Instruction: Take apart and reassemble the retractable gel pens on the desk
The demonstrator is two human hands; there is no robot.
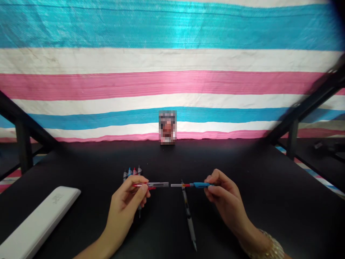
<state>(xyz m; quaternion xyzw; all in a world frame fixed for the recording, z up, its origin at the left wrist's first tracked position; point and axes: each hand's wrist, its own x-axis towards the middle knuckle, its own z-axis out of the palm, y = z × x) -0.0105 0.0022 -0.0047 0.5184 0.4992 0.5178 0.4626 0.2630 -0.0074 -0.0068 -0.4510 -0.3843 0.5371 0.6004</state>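
Observation:
My left hand (129, 201) pinches a clear pen barrel (157, 185) with red trim, held level above the black table (81, 162). My right hand (223, 196) pinches the other half of the pen (192, 185), a blue grip section with a thin refill pointing left at the barrel. A small gap separates the two parts. Several pens (132, 173) with coloured ends lie just behind my left hand. Another slim clear pen (188, 216) lies on the table between my hands, running toward me.
A white oblong case (40, 219) lies at the table's left front. A small blurred card (167, 127) stands at the back centre against a striped blue, white and pink sheet (172, 82). Black frame bars (304, 111) slant at both sides.

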